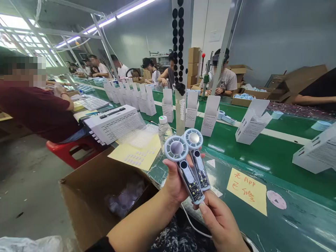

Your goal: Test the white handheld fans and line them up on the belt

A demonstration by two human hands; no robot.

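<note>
My left hand (174, 183) is wrapped round two light-blue handheld fans held side by side. The front handheld fan (187, 173) has a round ringed head with a silver disc and a clear handle showing a circuit board. Behind it and to its right, the second handheld fan (198, 157) looks alike. My right hand (219, 217) is closed at the lower ends of the handles, its thumb and fingers pinching there. A white cable (193, 225) loops below the fans and passes under my right hand; its end is hidden.
A clear bottle (164, 131) stands behind the fans. Open white boxes (210, 115) line the green conveyor (283, 154). A yellow note (247, 190) lies right, a yellow sheet (138, 150) left. An open carton (89, 189) is at lower left. A metal post (181, 115) rises ahead. Co-workers sit around.
</note>
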